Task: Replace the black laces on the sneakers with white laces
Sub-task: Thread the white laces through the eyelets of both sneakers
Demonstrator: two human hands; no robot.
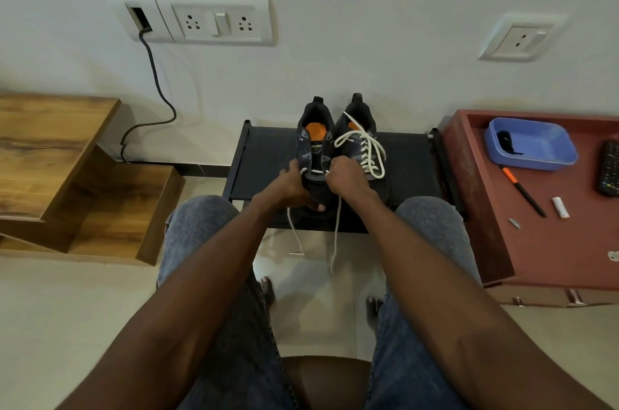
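Note:
Two dark sneakers with orange insoles stand side by side on a low black rack (268, 155) against the wall. The right sneaker (360, 128) is laced with a white lace (368, 151). The left sneaker (313, 141) has a white lace (336, 232) through its lowest eyelets, and both ends hang down over the rack's front edge. My left hand (289, 183) grips the toe and left side of that sneaker. My right hand (345, 177) pinches the white lace at the sneaker's right eyelets. A black lace (505, 141) lies in a blue tray (536, 155).
A red-brown table (536, 242) at the right carries the blue tray, an orange-black pen (524, 192), a small white cylinder (561, 207) and a remote (609, 168). Wooden shelves (67, 175) stand at the left. A cable (150, 91) hangs from the wall socket. My knees flank the rack.

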